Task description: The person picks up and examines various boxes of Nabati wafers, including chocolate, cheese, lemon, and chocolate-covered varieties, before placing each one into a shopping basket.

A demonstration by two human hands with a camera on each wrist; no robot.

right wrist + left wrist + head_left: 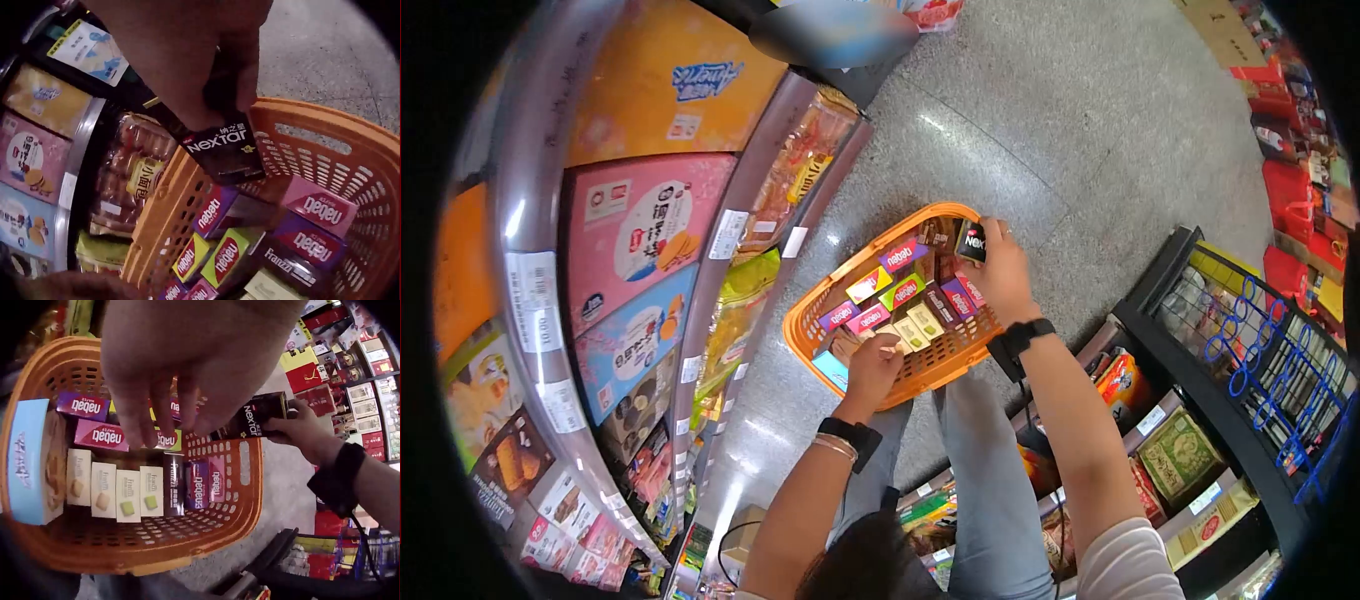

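Note:
My right hand [1003, 270] grips a black Nextar box [222, 153] by its sides, over the far right corner of an orange plastic basket [119, 559]. My left hand [872, 372] hangs over the near left part of the basket, its fingers loose and pointing down in the left wrist view. Beneath it stand several cream Franzi boxes [128, 494] and a dark Franzi box [174, 484]. Purple, pink, yellow and green Nabati wafer boxes, such as the pink one [100, 434], fill the middle. A light blue box [26, 462] leans at the left end.
Shelves of packaged snacks, including a pink biscuit box [640, 235], rise close on the left. A black rack with blue hooks [1245, 340] stands to the right. Grey floor [1000, 120] stretches ahead, and red packages [1285, 200] line the far right.

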